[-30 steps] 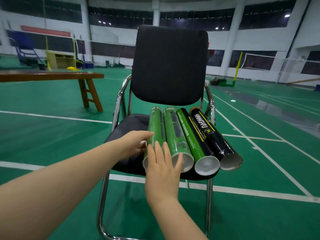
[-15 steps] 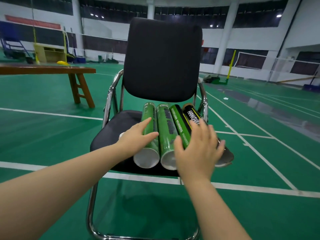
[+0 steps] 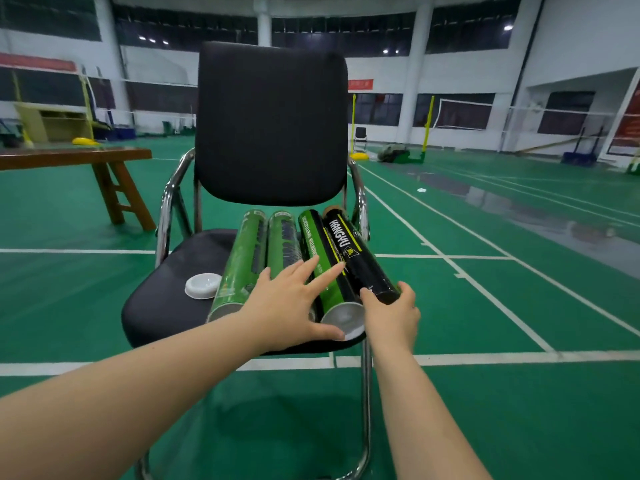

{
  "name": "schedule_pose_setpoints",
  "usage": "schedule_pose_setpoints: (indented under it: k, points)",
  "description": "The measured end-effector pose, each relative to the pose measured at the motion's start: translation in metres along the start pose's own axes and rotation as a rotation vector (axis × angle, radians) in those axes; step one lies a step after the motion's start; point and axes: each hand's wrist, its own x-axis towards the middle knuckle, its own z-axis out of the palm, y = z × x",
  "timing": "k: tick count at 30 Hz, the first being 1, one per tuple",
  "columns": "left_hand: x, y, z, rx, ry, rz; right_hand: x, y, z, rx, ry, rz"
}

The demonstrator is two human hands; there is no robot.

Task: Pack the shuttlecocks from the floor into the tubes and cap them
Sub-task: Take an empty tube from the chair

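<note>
Several shuttlecock tubes lie side by side on the black chair seat (image 3: 162, 306), near ends toward me. From the left: a light green tube (image 3: 242, 261), a second light green tube (image 3: 284, 244), a dark green tube (image 3: 313, 244) and a black tube marked HANGYU (image 3: 356, 258). My left hand (image 3: 291, 306) lies flat with spread fingers across the middle tubes, thumb by the dark green tube's capped end (image 3: 346, 320). My right hand (image 3: 391, 317) grips the near end of the black tube. A loose white cap (image 3: 202, 285) sits on the seat left of the tubes. No shuttlecocks show.
The chair has a tall black backrest (image 3: 270, 126) and chrome armrests (image 3: 173, 199). A wooden bench (image 3: 79, 157) stands to the left behind it. Green court floor with white lines surrounds the chair; net posts (image 3: 429, 123) and gear stand far back.
My right hand shifted right and curled around the black tube's near end. My left hand slid right from the leftmost tube onto the middle ones, uncovering the white cap.
</note>
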Motion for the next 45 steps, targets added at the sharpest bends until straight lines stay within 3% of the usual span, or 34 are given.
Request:
schedule_pose_setpoints:
  k: [4,8,12,16,20,23,27,35,45]
  points:
    - [0.004,0.01,0.008,0.084,0.017,0.046,-0.004,0.002,-0.002,0.136,0.06,-0.003]
    - [0.003,0.012,0.004,0.018,0.038,0.021,-0.012,-0.008,-0.012,0.227,0.111,-0.08]
    - [-0.008,0.007,-0.016,-0.077,0.316,-0.023,-0.02,-0.028,-0.03,0.305,0.11,-0.226]
    - [-0.024,0.001,-0.05,0.027,0.475,-0.007,-0.041,-0.051,-0.034,0.311,-0.04,-0.313]
    - [-0.04,-0.009,-0.07,0.193,0.582,0.035,-0.073,-0.064,-0.021,0.366,-0.306,-0.205]
    - [-0.061,-0.021,-0.078,0.331,0.559,0.172,-0.094,-0.07,-0.018,0.32,-0.47,-0.19]
    - [-0.103,-0.036,-0.09,0.288,0.55,0.229,-0.116,-0.079,-0.023,0.357,-0.704,-0.204]
    - [-0.227,-0.068,-0.078,0.27,0.431,0.007,-0.195,-0.064,0.024,0.303,-1.082,-0.179]
    - [-0.325,-0.102,0.027,0.154,0.158,-0.17,-0.257,0.021,0.105,0.104,-1.272,0.085]
